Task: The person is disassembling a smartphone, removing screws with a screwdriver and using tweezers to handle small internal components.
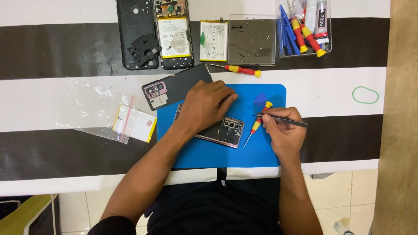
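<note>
An opened phone (pixel 228 130) lies on a blue mat (pixel 226 154), camera modules exposed at its right end. My left hand (pixel 204 106) lies flat on the phone and covers most of it. My right hand (pixel 283 128) is beside the phone's right end, pinching dark metal tweezers (pixel 300 122) whose tips point left. Under those tips rests a small red and yellow screwdriver (pixel 257 124). A blue triangular pick (pixel 260 99) sits just above it on the mat.
A removed back cover (pixel 174 87) lies at the mat's upper left. Farther back are another opened phone (pixel 174 35), a black frame (pixel 136 35), a loose battery (pixel 214 41), a screw tray (pixel 252 40), a tool box (pixel 305 28), another screwdriver (pixel 237 69). A plastic bag (pixel 104 111) lies left.
</note>
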